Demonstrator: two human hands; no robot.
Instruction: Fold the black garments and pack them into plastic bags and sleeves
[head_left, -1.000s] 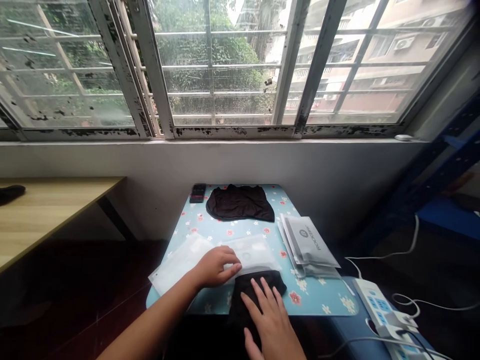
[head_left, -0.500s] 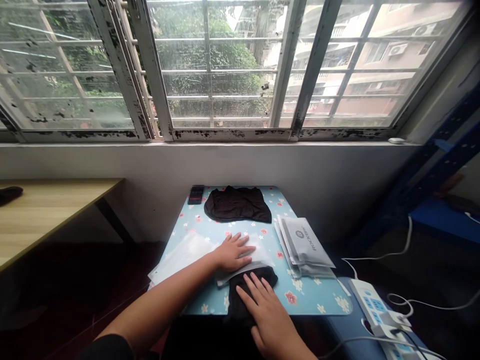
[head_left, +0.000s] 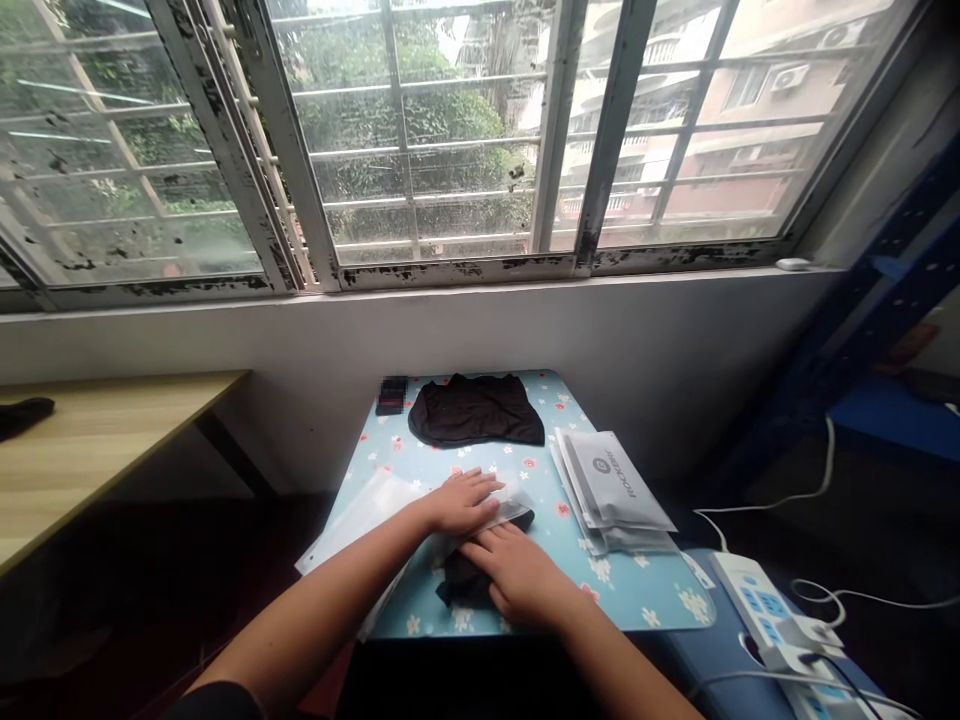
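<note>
Step in hand, as judged: cloth and film being worked together at the near part of the patterned surface point(head_left: 630, 595). The bunched black cloth point(head_left: 459, 582) lies there, partly under the right hand point(head_left: 521, 578), its far corner showing at the rim of a frosted bag point(head_left: 514, 494). Whether the cloth sits inside the bag or only beneath its edge, cannot tell.

Any further push of the cloth seems to call for the film edge raised, the fabric flattened under the fingers, and the bag steadied from above. Bunching at the rim looks the likeliest snag.

Left hand point(head_left: 459, 503): palm down across the bag, fingers extended and slightly spread, grip apart, nothing pinched. Its forearm slants in from the lower left, over a second frosted sheet point(head_left: 364, 515).

Right hand: low over the cloth, back of the hand up, fingers pointing forward and inward, tips at or under the film edge. Grip partly hidden; cannot tell if it pinches fabric. Forearm enters from the lower right.

Beyond the hands, a dark cloth point(head_left: 476, 412) lies spread; stacked packets point(head_left: 619, 482) rest to the right.
</note>
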